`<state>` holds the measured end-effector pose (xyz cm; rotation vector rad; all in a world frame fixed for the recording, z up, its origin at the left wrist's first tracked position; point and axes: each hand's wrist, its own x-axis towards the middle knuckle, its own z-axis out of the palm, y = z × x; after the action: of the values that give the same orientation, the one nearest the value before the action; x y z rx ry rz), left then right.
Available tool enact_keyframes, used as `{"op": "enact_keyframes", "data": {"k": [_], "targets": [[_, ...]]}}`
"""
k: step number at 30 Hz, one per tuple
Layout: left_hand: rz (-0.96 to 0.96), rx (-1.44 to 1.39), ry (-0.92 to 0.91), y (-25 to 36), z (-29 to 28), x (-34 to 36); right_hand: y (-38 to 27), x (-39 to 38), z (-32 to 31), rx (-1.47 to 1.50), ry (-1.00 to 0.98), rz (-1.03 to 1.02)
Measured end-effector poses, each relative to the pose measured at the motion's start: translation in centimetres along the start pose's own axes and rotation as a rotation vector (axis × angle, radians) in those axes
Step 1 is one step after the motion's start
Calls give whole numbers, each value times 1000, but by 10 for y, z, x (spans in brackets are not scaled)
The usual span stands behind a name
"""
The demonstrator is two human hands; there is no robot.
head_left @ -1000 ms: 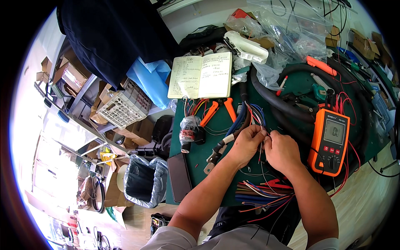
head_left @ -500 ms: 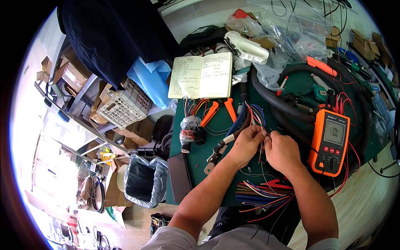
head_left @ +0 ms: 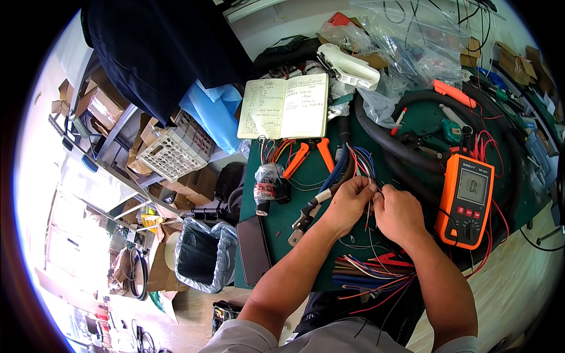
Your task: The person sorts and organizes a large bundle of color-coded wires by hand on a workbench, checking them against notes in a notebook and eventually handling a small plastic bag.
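Both hands are close together over the green table, fingers pinched. My left hand (head_left: 352, 203) grips a thin wire from the fanned-out cores of a thick black cable (head_left: 346, 126). Beside it, my right hand (head_left: 400, 213) pinches at the same thin wires, its fingertips partly hiding what they hold. A thin loose wire (head_left: 371, 238) hangs below the fingers. Left of my left hand lies a heavy lead with a metal lug (head_left: 295, 236). Nearer me, a bundle of cut multicoloured wire ends (head_left: 368, 272) lies at the table edge, with a red clip (head_left: 393, 259) beside it.
An orange multimeter (head_left: 466, 200) with red leads lies to the right, beside coiled black cable (head_left: 412, 159). Orange-handled pliers (head_left: 297, 160), an open notebook (head_left: 265, 112) and a dark phone (head_left: 253, 250) are to the left. A lined bin (head_left: 206, 256) stands beyond the table's left edge.
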<state>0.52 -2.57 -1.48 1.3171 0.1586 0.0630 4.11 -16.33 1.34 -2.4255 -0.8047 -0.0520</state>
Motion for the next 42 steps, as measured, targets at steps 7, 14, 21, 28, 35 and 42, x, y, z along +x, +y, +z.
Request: {"op": "enact_keyframes", "data": {"k": [7, 14, 21, 28, 35, 42], "targets": [[5, 11, 3, -1, 0, 1, 3, 1, 2, -38, 1, -32], [6, 7, 1, -1, -1, 0, 2, 0, 2, -39, 5, -34], [-7, -6, 0, 0, -1, 0, 2, 0, 1, -36, 2, -32], [-8, -3, 1, -1, -1, 1, 5, 1, 3, -11, -5, -23], [-5, -22, -28, -3, -4, 2, 5, 3, 3, 66, -19, 1], [-32, -74, -37, -2, -8, 3, 11, 7, 6, 388, -14, 39]]}}
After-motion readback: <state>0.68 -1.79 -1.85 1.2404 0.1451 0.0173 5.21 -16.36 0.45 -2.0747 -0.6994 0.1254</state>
